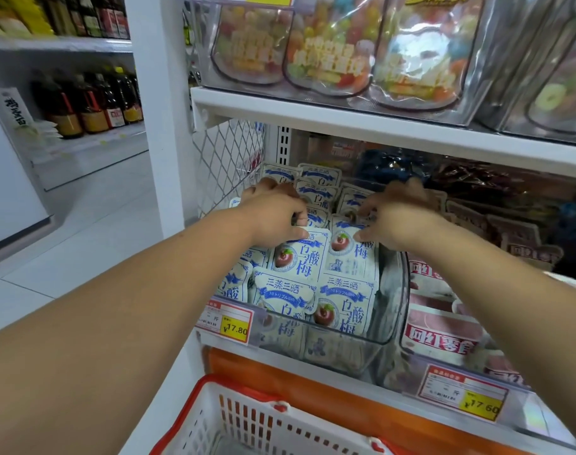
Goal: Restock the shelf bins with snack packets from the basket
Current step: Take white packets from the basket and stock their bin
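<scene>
Two hands in your crowded bin (393, 310).
Left hand (276, 213) pinches left packet's (299, 261) top, right hand (400, 216) right packet's (354, 257); shelf (345, 121) close above.

Left hand (273, 211), right hand (399, 215) pinching snack packets (342, 300) inside clear bin (392, 310).

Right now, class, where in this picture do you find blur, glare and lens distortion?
Head view: candy bags above and bottles at left are blurred; glare streaks the clear bin wall; the shelf edge slants from the wide lens; plum packets in front read sharp.
</scene>
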Demonstrator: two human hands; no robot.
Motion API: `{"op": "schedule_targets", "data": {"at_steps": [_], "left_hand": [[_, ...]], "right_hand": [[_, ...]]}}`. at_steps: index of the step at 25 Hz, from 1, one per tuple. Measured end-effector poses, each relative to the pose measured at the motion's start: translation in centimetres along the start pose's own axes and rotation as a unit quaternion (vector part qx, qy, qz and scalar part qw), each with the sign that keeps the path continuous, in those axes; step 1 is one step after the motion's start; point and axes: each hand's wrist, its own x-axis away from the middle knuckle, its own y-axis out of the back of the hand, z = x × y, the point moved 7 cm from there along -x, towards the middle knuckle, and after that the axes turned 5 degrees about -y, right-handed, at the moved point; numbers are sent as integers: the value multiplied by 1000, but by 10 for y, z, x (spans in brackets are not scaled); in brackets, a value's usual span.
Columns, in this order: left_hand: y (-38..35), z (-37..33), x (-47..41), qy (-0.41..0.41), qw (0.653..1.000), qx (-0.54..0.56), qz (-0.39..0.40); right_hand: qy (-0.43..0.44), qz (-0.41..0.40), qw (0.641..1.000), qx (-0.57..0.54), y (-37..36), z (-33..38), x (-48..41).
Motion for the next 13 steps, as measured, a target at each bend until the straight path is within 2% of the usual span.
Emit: {"op": "schedule_targets", "data": {"at_steps": [5,7,8,10,12,13], "left_hand": [[4,-9,16,15,1000,18,5],[10,-14,30,12,1000,21,-12],[15,-19,41,2,998,29,-49],[29,-37,74,-46,983,49,-171],[35,-63,124,-119,945,60,-298],[26,-76,149,-147,934,71,-317]], "right_hand": [[14,-23,998,-56,4,-9,17],[13,-91,985,-144,13,-19,32],[20,-148,970,-190,21,-23,48],[55,-246,921,-297,29,-26,96],[104,-282,863,-407,20,-18,155],[118,-270,846,-443,7,-12,180]]}}
